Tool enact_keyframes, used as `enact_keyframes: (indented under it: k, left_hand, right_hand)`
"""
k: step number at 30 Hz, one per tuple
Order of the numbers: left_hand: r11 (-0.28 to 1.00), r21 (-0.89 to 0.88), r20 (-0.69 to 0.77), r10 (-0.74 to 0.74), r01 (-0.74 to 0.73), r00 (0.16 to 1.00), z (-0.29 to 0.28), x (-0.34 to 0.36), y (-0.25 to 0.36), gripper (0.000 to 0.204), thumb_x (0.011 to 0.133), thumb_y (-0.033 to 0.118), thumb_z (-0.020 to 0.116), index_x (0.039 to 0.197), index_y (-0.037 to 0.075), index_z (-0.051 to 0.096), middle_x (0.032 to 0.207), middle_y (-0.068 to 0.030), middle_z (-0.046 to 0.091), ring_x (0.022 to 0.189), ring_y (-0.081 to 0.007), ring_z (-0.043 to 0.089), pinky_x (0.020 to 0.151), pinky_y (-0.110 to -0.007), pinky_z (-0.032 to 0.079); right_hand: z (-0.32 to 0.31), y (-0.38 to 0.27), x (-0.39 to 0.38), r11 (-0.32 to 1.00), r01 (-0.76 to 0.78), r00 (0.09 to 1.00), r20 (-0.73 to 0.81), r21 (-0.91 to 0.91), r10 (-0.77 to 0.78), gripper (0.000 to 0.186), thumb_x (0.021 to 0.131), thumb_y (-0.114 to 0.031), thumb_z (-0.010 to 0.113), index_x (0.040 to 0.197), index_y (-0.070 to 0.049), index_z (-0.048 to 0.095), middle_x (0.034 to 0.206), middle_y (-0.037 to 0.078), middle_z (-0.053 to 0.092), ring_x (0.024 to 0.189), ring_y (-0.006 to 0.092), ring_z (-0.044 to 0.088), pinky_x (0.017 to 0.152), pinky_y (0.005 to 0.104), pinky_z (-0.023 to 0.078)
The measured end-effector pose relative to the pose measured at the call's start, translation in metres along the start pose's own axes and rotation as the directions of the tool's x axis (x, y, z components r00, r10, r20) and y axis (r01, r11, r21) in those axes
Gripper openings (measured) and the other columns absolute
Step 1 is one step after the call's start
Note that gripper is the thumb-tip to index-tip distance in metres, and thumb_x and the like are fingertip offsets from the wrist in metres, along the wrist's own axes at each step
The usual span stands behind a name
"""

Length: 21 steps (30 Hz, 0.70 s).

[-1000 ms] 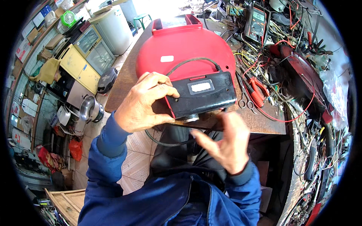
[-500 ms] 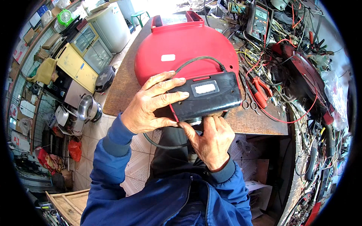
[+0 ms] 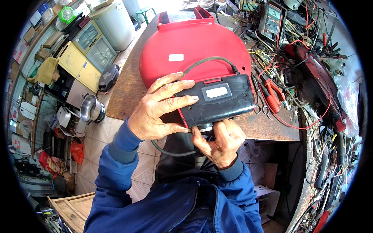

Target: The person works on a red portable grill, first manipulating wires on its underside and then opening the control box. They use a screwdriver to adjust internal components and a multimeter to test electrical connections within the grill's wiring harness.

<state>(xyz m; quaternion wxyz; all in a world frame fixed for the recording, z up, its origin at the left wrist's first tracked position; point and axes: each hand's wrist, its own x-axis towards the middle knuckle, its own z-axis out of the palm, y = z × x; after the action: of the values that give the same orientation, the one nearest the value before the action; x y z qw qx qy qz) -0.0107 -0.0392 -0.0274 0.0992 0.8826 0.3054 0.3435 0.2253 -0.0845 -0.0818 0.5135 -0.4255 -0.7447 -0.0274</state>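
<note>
A big red rounded appliance (image 3: 210, 42) lies on the wooden workbench. Its near end is a black housing (image 3: 217, 101) with a small pale window, and a black cable (image 3: 208, 59) loops over it. My left hand (image 3: 159, 105) grips the housing's left side, fingers laid across the top and thumb at the lower edge. Just below the front edge, my right hand (image 3: 219, 141) has its fingers curled in a pinch. What they hold is hidden under the housing; a bit of shiny metal (image 3: 205, 127) shows beside the thumb.
Tangled wires, a multimeter (image 3: 272, 22), red-handled pliers (image 3: 272, 95) and scissors (image 3: 263, 110) crowd the bench's right side. A long dark red part (image 3: 314, 77) lies farther right. On the floor at left stand a metal pot (image 3: 91, 108) and a yellow cabinet (image 3: 79, 66).
The appliance and both hands sit slightly farther right in the picture. My right fingers have shifted a little, and more of the metal under the housing shows. My left hand keeps its hold.
</note>
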Motion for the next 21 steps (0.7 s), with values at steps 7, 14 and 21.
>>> enact_keyframes:
  k: [7, 14, 21]
  left_hand:
    - [1.000, 0.005, -0.016, -0.003, 0.003, 1.000, 0.000, 0.001, 0.005, 0.076, 0.067, 0.036, 0.096, 0.138, 0.017, 0.074, 0.154, -0.0119, 0.062, 0.149, -0.0406, 0.048, 0.123, -0.052, 0.041]
    - [0.998, 0.053, -0.014, 0.027, -0.027, 1.000, 0.002, -0.002, -0.001, 0.074, 0.075, 0.051, 0.092, 0.137, 0.015, 0.074, 0.155, -0.0160, 0.061, 0.147, -0.0447, 0.050, 0.121, -0.056, 0.041]
    - [1.000, 0.020, -0.095, 0.009, -0.007, 0.995, 0.009, 0.014, 0.005, 0.077, 0.067, 0.027, 0.096, 0.139, 0.013, 0.073, 0.153, -0.0141, 0.062, 0.144, -0.0413, 0.053, 0.119, -0.051, 0.045]
  right_hand:
    - [-0.003, 0.001, -0.003, 1.000, 0.007, 0.999, 0.035, -0.008, -0.007, 0.036, 0.078, -0.027, 0.092, 0.085, -0.002, 0.067, 0.073, 0.011, 0.063, 0.060, 0.0300, 0.063, 0.057, 0.0385, 0.051]
    - [0.005, 0.004, -0.006, 0.995, 0.090, 0.996, -0.021, -0.048, -0.091, 0.043, 0.079, -0.035, 0.091, 0.073, -0.007, 0.057, 0.065, 0.008, 0.053, 0.052, 0.0272, 0.054, 0.051, 0.0388, 0.044]
    - [-0.013, -0.008, -0.081, 0.997, 0.035, 0.996, 0.075, 0.071, -0.041, 0.054, 0.084, -0.047, 0.084, 0.068, -0.007, 0.052, 0.062, 0.007, 0.048, 0.048, 0.0274, 0.050, 0.049, 0.0399, 0.043]
